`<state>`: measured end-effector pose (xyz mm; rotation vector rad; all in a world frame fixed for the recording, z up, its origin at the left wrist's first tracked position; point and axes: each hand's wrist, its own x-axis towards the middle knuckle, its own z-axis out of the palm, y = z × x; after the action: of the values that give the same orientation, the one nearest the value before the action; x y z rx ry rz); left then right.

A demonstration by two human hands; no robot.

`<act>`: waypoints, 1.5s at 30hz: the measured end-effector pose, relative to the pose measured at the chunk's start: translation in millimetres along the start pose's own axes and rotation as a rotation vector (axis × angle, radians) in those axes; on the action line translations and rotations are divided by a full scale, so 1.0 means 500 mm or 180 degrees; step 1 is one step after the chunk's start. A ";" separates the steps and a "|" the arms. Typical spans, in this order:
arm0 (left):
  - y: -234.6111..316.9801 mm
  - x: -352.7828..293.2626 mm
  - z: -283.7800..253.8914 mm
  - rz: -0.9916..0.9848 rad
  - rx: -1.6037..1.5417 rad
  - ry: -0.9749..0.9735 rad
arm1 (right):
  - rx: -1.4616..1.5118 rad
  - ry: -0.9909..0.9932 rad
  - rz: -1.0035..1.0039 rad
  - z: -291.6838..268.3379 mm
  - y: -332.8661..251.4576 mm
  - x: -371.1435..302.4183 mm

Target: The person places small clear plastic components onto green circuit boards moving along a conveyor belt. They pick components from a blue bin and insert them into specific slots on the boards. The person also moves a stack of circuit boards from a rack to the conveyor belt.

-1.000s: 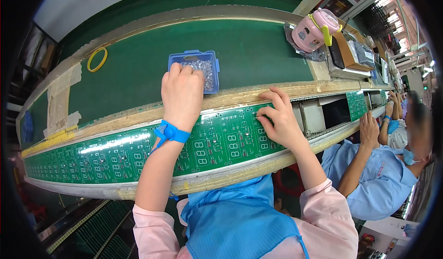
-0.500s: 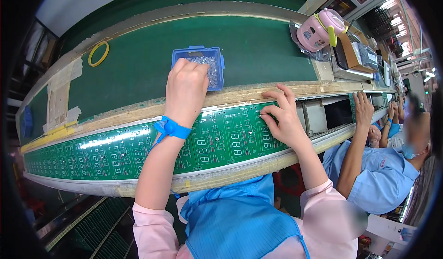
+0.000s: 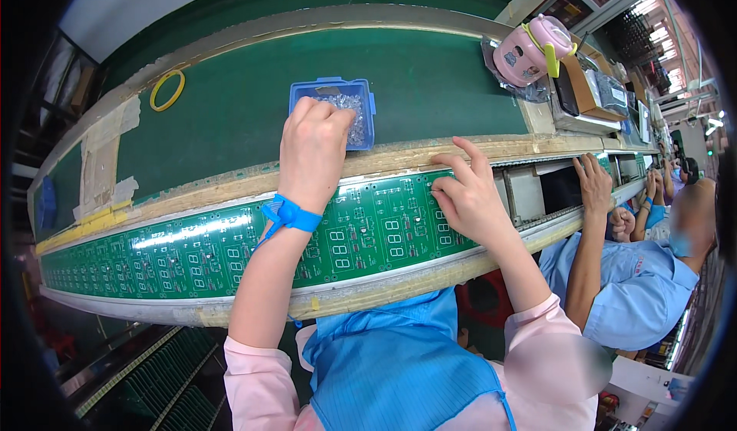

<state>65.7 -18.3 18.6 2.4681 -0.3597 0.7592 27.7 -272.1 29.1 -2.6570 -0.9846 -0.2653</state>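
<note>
My left hand point(image 3: 313, 151), with a blue wrist strap point(image 3: 290, 214) on its wrist, reaches into a small blue bin point(image 3: 369, 128) of clear, glassy small parts point(image 3: 355, 112). Its fingers are bent together, and the tips are hidden among the parts. My right hand point(image 3: 470, 197) is over the right end of a long row of green circuit boards point(image 3: 407, 251) with white digit outlines. Its thumb and index finger are pinched at the board's upper right corner, while the other fingers stay raised. Whatever is in that pinch is too small to make out.
A yellow ring point(image 3: 167, 91) lies on the green bench top point(image 3: 230, 116). At the right stand a pink jug point(image 3: 530, 51) and cartons point(image 3: 587, 85). A wooden rail point(image 3: 399, 156) borders the board track. A co-worker's hand point(image 3: 593, 185) is over the track, right of mine.
My left hand stays in the bin. My right thumb and index finger have drawn closer together over the board's corner. The co-worker's hand has shifted slightly left and down.
</note>
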 end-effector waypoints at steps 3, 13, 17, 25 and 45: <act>0.015 0.004 -0.009 0.0009 -0.0216 0.0157 | -0.0473 -0.0070 -0.0224 0.006 -0.011 0.004; 0.051 -0.034 -0.085 -0.0830 -0.2153 -0.0489 | -0.0649 -0.0327 0.0170 -0.024 -0.014 0.006; 0.039 -0.053 -0.084 -0.1297 -0.2885 -0.0670 | 0.0104 -0.0038 0.0175 -0.056 -0.020 0.066; 0.041 -0.064 -0.081 -0.1642 -0.3602 -0.0595 | 0.0356 0.0573 -0.0487 0.055 -0.022 0.284; 0.041 -0.083 -0.067 -0.1824 -0.3698 -0.0906 | 0.0624 0.0800 -0.0303 0.063 -0.051 0.296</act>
<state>9.4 -12.7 26.2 1.4156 -0.1054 -0.0898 123.7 -153.8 45.0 -2.3361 -1.0002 -0.4841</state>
